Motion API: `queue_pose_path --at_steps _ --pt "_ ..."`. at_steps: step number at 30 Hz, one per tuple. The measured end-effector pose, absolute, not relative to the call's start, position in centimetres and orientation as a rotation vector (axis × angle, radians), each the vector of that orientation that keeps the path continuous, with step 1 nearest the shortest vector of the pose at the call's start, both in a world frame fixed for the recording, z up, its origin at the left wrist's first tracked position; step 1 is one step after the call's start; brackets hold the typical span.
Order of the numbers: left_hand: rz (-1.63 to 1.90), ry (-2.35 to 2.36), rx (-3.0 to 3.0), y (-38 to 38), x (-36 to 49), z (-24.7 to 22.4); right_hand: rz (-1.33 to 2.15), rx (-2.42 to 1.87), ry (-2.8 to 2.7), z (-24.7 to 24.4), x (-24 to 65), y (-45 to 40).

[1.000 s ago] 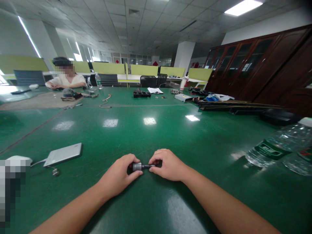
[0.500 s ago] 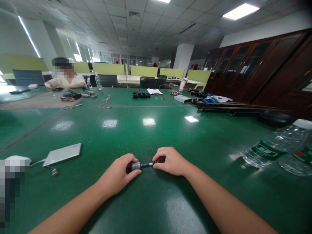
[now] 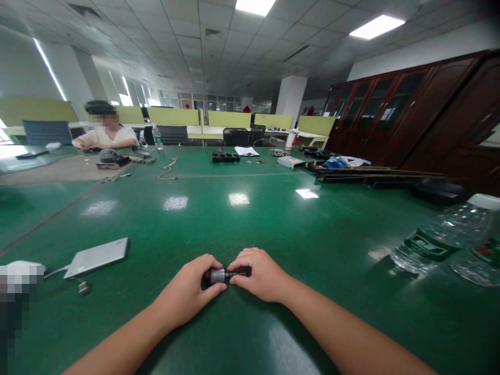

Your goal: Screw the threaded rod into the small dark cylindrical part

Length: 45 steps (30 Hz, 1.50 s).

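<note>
In the head view, my left hand (image 3: 191, 284) is closed around a short grey metal cylinder (image 3: 217, 275), which looks like a small motor. A thin dark shaft (image 3: 240, 273) sticks out of it to the right, roughly level and low over the green table (image 3: 187, 333). My right hand (image 3: 261, 275) pinches this shaft close to the cylinder's end face, thumb below and fingers above. The shaft's far end shows in the gap under the right fingers. Whatever small part lies between the right fingertips is mostly hidden.
A silver flat device (image 3: 97, 257) with a white cable lies left. Clear water bottles (image 3: 433, 242) stand at right. Farther back are a black tray-like part (image 3: 225, 157), papers (image 3: 246, 151) and dark metal strips (image 3: 359, 174). Another person (image 3: 105, 136) sits at the far left.
My right hand has slid left along the shaft, from its outer end to beside the cylinder. My left hand keeps its hold on the cylinder. The view has tipped up slightly.
</note>
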<state>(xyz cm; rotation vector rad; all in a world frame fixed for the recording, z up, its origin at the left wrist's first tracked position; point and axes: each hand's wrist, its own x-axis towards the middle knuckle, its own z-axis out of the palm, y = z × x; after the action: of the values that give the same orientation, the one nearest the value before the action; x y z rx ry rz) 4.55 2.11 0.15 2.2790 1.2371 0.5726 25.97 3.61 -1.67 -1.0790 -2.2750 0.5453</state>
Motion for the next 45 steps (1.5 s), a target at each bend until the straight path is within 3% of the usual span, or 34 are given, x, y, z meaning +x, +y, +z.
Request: queue_pose_path --at_steps 45 --pt "0.538 1.257 2.295 2.3 5.0 0.9 0.526 -1.096 -2.248 -2.2 25.8 4.4"
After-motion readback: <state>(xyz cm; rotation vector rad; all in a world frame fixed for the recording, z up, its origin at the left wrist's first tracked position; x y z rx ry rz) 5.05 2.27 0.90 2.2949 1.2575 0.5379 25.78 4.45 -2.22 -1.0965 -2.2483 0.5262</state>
